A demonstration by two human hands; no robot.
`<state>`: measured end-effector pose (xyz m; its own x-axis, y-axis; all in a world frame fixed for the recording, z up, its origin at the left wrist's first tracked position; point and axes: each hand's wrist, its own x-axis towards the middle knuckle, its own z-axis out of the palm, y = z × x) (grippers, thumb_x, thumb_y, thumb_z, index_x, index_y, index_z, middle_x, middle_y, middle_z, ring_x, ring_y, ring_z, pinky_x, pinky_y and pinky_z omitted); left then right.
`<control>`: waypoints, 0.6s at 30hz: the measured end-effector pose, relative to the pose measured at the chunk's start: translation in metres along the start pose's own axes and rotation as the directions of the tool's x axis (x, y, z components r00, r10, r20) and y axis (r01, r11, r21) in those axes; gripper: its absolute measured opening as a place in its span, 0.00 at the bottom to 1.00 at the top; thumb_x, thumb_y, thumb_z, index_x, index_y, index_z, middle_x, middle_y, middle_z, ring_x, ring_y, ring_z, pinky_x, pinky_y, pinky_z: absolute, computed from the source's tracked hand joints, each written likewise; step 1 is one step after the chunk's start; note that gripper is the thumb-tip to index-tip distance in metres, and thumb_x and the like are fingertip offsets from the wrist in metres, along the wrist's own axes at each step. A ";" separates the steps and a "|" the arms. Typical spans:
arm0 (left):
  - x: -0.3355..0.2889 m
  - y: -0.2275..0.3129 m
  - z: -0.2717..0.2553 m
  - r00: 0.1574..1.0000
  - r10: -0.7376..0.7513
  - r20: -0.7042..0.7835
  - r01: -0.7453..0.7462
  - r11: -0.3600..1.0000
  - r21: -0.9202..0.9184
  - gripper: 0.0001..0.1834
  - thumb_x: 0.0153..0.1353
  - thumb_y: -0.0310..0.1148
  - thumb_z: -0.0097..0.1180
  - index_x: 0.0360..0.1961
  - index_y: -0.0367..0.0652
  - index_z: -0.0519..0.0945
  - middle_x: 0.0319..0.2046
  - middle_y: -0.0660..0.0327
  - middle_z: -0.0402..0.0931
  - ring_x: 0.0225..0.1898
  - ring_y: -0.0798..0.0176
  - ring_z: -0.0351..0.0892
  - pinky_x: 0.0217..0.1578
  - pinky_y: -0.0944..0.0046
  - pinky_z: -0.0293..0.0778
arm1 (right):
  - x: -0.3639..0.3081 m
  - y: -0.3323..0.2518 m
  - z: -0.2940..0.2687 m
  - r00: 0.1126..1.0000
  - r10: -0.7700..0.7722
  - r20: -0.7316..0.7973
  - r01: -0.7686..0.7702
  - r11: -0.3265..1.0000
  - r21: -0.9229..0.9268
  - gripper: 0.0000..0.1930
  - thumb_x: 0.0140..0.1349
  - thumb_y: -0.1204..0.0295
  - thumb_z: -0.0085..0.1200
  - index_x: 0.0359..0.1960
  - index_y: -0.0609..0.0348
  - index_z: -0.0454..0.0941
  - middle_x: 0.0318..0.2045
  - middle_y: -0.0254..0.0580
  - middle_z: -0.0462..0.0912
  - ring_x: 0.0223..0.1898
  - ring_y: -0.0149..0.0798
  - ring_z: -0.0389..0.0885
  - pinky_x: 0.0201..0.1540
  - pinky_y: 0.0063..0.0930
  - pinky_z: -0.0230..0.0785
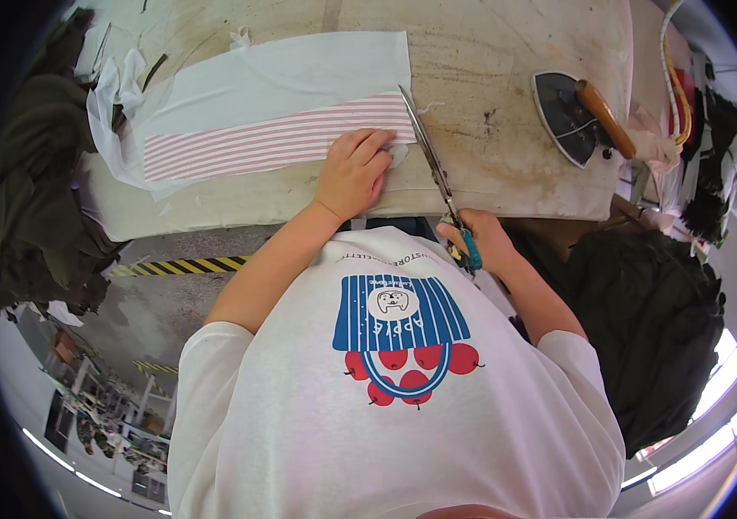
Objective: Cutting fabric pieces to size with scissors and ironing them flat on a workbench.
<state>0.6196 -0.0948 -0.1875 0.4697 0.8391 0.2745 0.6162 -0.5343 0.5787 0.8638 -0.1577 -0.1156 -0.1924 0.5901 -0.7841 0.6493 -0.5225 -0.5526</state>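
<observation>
A strip of red-and-white striped fabric (pixel 273 138) lies on a larger piece of thin white fabric (pixel 299 69) on the worktable. My left hand (pixel 355 173) is closed at the strip's right end, its bent fingers on the stripes and its thumb by the near edge. In my right hand (pixel 485 238), near the table's front edge, is a pair of scissors (pixel 437 169) with teal handles. Its long blades point away from me, with the tips at the right edge of the striped strip. The blades look nearly closed.
An iron (pixel 567 117) with a wooden handle rests at the table's right. Dark cloth is heaped at the left (pixel 39 190) and at the lower right (pixel 645 320). White scraps (pixel 122 82) lie at the far left. Yellow-black tape (pixel 182 265) marks the floor.
</observation>
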 end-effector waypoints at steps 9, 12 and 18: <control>-0.041 0.038 -0.007 0.964 -0.246 -0.100 0.251 0.967 0.048 0.26 0.43 0.29 0.57 0.49 0.43 0.73 0.54 0.57 0.69 0.57 0.54 0.67 0.56 0.52 0.63 | 0.007 -0.053 -0.115 0.881 0.168 0.443 -0.027 0.951 -0.307 0.28 0.59 0.47 0.54 0.21 0.65 0.73 0.16 0.40 0.74 0.16 0.31 0.73 0.20 0.27 0.65; -0.068 0.048 -0.004 0.919 -0.365 -0.150 0.381 0.920 0.089 0.31 0.45 0.33 0.58 0.55 0.43 0.71 0.55 0.56 0.68 0.59 0.54 0.65 0.59 0.52 0.61 | 0.019 -0.096 -0.128 0.853 0.203 0.480 0.080 0.859 -0.506 0.28 0.59 0.47 0.54 0.21 0.64 0.73 0.16 0.39 0.74 0.17 0.31 0.74 0.21 0.27 0.66; -0.113 0.040 -0.013 0.898 -0.408 -0.166 0.432 0.890 0.148 0.34 0.45 0.38 0.59 0.58 0.45 0.70 0.56 0.58 0.66 0.61 0.55 0.62 0.62 0.53 0.58 | 0.053 -0.178 -0.112 0.799 0.334 0.499 0.155 0.688 -0.709 0.24 0.59 0.51 0.58 0.24 0.64 0.74 0.17 0.35 0.74 0.16 0.28 0.72 0.18 0.23 0.66</control>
<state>0.5828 -0.2099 -0.1858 0.0653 0.9883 0.1382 0.8447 -0.1285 0.5196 0.8201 0.0351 -0.0269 -0.3045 -0.0101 -0.9525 0.9384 0.1682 -0.3018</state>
